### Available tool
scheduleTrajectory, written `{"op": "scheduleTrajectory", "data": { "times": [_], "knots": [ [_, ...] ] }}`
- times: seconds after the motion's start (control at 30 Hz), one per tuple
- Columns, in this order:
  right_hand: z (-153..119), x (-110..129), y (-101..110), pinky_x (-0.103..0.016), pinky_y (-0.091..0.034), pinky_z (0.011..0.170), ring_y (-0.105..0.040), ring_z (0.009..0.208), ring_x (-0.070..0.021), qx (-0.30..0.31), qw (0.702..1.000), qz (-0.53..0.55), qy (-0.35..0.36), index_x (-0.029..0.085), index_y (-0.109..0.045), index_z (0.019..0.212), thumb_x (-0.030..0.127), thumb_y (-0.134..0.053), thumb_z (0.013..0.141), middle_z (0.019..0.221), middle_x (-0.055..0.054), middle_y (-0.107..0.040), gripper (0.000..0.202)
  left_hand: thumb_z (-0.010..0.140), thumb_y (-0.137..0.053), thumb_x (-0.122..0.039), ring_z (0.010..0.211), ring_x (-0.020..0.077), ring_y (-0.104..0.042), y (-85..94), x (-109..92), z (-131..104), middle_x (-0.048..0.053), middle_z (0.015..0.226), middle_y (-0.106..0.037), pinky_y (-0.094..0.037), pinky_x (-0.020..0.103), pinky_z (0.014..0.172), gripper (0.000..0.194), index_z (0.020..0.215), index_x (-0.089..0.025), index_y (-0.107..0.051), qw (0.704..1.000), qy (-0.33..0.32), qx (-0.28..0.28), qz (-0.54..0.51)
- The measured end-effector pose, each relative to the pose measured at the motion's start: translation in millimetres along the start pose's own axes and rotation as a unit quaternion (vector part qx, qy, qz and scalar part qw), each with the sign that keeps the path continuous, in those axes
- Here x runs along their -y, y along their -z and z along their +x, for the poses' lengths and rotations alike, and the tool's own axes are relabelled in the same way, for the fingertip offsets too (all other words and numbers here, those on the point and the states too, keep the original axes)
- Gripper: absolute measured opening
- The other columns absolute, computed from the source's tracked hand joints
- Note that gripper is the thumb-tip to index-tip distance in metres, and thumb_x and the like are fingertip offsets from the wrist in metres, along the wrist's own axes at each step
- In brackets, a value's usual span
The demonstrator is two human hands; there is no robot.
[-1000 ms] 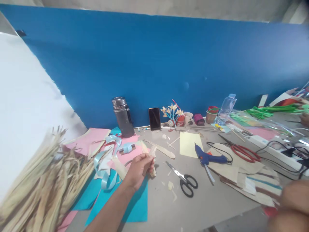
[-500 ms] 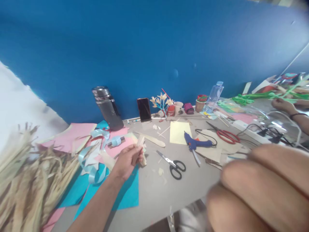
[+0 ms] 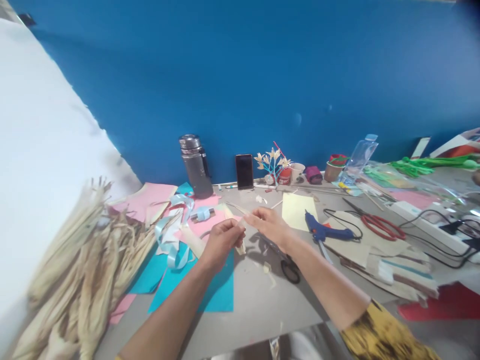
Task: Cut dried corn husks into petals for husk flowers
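Note:
My left hand [image 3: 224, 241] is closed in a pinch on a pale piece of corn husk [image 3: 242, 248], above the blue paper's right edge. My right hand [image 3: 270, 227] meets it from the right, its fingertips closed on the husk's upper end. Part of the husk is hidden by the fingers. Beneath my right wrist lie the scissors [image 3: 290, 271], their black handles partly covered. Right of my right hand rests a blue glue gun [image 3: 327, 231] with a white glue stick. Behind my left hand is a small roll with light blue ribbon [image 3: 203, 214].
Dried corn husks [image 3: 88, 270] are piled at the left beside blue paper [image 3: 217, 295]. A dark flask [image 3: 197, 172], a phone [image 3: 244, 171] and husk flowers [image 3: 273, 160] stand along the wall. Red-handled scissors [image 3: 382, 227] and a power strip [image 3: 431, 225] lie to the right.
My right hand, raised and blurred close to the camera at lower right before, has come in to the husk beside my left hand. It now covers part of the scissors. The view has shifted left.

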State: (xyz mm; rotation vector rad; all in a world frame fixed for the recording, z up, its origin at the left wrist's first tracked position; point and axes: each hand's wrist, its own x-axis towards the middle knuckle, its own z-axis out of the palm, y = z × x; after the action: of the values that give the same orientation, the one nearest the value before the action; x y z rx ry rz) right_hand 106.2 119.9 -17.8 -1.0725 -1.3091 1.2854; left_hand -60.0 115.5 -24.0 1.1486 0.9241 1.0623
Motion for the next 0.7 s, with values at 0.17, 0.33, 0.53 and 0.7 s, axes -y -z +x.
{"op": "scheduleTrajectory", "data": {
  "times": [0.17, 0.33, 0.53, 0.7],
  "knots": [
    [4, -4, -6, -0.024, -0.023, 0.048, -0.032, 0.049, -0.0082, -0.03, 0.997, -0.07, 0.009, 0.017, -0.063, 0.061, 0.045, -0.076, 0.072, 0.05, 0.006, -0.044, 0.033, 0.073, -0.076, -0.04, 0.052, 0.0108, -0.05, 1.9, 0, 0, -0.002, 0.058, -0.058, -0.038, 0.023, 0.053, 0.027, 0.073, -0.016, -0.061, 0.996, -0.023, 0.004, 0.084],
    [3, -12, -3, -0.023, -0.016, 0.045, -0.025, 0.045, -0.0057, 0.026, 0.996, 0.061, -0.055, 0.015, -0.065, 0.064, 0.05, -0.076, 0.07, 0.049, 0.007, -0.038, 0.037, 0.076, -0.075, -0.045, 0.053, 0.0099, -0.049, 5.6, 2, 3, 0.0, 0.058, -0.059, -0.038, 0.023, 0.056, 0.035, 0.068, -0.016, -0.058, 0.996, -0.013, 0.036, 0.079],
    [1, -14, -1, -0.018, -0.015, 0.042, -0.034, 0.048, -0.0046, 0.07, 0.969, 0.212, -0.11, 0.012, -0.067, 0.069, 0.053, -0.082, 0.064, 0.061, 0.001, -0.052, 0.044, 0.068, -0.082, -0.045, 0.057, 0.0119, -0.054, 12.1, 4, 6, 0.001, 0.06, -0.062, -0.041, 0.026, 0.061, 0.037, 0.07, -0.015, -0.06, 0.994, 0.022, 0.102, -0.014],
    [-4, -12, -1, -0.019, -0.017, 0.042, -0.041, 0.053, -0.0075, 0.063, 0.981, 0.175, -0.061, 0.014, -0.066, 0.072, 0.063, -0.072, 0.072, 0.066, -0.002, -0.056, 0.05, 0.067, -0.083, -0.042, 0.054, 0.0125, -0.055, 11.0, 3, 6, 0.001, 0.058, -0.061, -0.042, 0.027, 0.058, 0.035, 0.065, -0.015, -0.06, 0.996, 0.038, 0.084, -0.01]
  ]
}}
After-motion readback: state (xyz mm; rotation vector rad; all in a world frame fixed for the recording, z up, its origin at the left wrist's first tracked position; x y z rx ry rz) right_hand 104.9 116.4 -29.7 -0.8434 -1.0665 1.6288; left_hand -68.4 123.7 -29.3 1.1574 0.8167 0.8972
